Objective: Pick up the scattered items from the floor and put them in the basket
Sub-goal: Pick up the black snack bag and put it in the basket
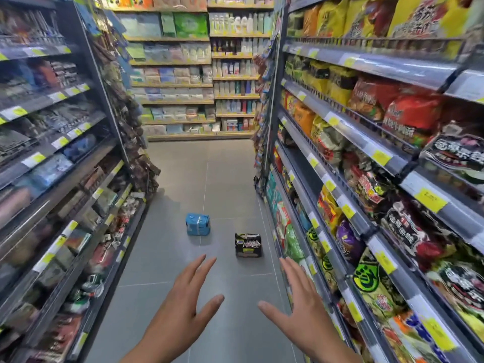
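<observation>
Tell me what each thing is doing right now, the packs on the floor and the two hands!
blue pack: standing on the floor, nobody touching it
black pack: standing on the floor nearer the right-hand shelves, apart from the blue pack, untouched
left hand: open, fingers spread, holding nothing
right hand: open, fingers spread, holding nothing
basket: not in view

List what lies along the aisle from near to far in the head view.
Nearest, level with each other: left hand and right hand → black noodle pack → blue wrapped pack → end-wall shelves.
</observation>
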